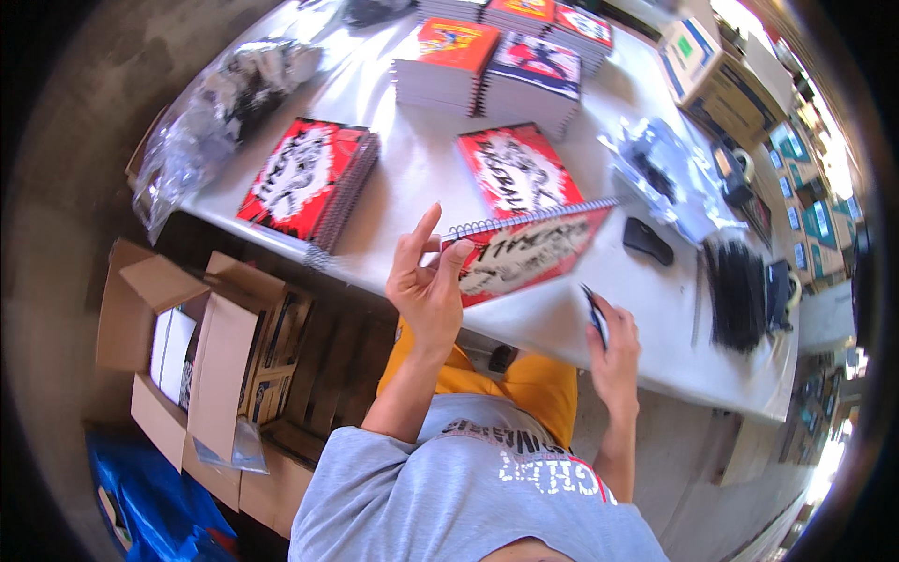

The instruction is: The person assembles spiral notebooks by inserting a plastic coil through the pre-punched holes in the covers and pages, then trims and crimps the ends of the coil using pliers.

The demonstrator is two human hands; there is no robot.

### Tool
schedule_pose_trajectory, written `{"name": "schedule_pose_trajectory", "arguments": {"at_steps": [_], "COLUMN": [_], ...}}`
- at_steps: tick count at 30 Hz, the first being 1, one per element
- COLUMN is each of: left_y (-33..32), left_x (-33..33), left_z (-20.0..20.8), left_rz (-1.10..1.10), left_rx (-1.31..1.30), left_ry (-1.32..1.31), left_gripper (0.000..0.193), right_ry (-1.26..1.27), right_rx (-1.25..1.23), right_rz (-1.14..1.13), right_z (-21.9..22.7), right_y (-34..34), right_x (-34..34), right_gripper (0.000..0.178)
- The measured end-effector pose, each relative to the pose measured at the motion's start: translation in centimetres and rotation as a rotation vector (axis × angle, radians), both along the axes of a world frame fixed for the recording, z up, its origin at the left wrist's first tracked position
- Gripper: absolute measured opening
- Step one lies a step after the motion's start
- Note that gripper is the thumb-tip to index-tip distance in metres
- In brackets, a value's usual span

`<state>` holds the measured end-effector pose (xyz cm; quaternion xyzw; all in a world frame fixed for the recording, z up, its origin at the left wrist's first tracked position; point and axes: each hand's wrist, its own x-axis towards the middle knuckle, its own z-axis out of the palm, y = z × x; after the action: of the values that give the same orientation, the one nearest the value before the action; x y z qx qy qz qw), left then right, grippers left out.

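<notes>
My left hand (426,295) is closed on a spiral notebook (534,255) with a red, white and black cover, gripping it at the left end of its wire binding. The notebook is tilted above the table's front edge, binding side up. Lower to the right, my right hand (615,351) wraps round a small dark hand tool (594,314) with a narrow tip; its exact kind is blurred. Just behind the held notebook lies another red notebook (518,169) flat on the table. A stack of matching red notebooks (304,178) sits to the left.
Stacks of orange and blue notebooks (529,70) stand at the back. Crumpled clear plastic (192,140) hangs over the left edge. At right are a black rounded object (646,241), a bundle of thin black strips (737,295) and a carton (721,84). An open cardboard box (225,365) stands lower left.
</notes>
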<state>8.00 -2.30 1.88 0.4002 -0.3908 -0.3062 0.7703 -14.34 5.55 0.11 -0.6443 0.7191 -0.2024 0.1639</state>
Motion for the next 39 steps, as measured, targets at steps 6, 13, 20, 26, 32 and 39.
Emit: {"name": "schedule_pose_trajectory", "arguments": {"at_steps": [6,13,20,26,32,39], "left_y": [0.0,0.8,-0.9,-0.8,-2.9,-8.1], "left_x": [3.5,9.6,18.6,21.4,25.8,28.1], "left_z": [0.1,2.6,6.0,10.5,10.5,-4.7], "left_rz": [-0.164,0.004,0.397,0.314,0.782,0.445], "left_rx": [-0.075,-0.216,-0.195,-0.416,-0.376,0.333], "left_ry": [0.312,0.401,0.154,-0.336,-0.643,-0.365], "left_gripper": [0.020,0.026,0.027,0.039,0.038,0.049], "right_ry": [-0.111,-1.147,-0.518,-0.128,-0.981,-0.604], "right_rx": [-0.227,-0.168,-0.833,-0.906,-0.280,0.127], "right_rz": [0.051,0.328,0.534,1.267,0.637,0.298], "right_z": [-0.4,2.5,8.7,17.1,13.5,2.0], "right_y": [-3.3,-14.1,-22.0,-16.9,-25.2,-27.9], "right_x": [1.2,10.2,21.9,30.0,30.6,29.2], "right_gripper": [0.058,0.054,0.065,0.070,0.055,0.056]}}
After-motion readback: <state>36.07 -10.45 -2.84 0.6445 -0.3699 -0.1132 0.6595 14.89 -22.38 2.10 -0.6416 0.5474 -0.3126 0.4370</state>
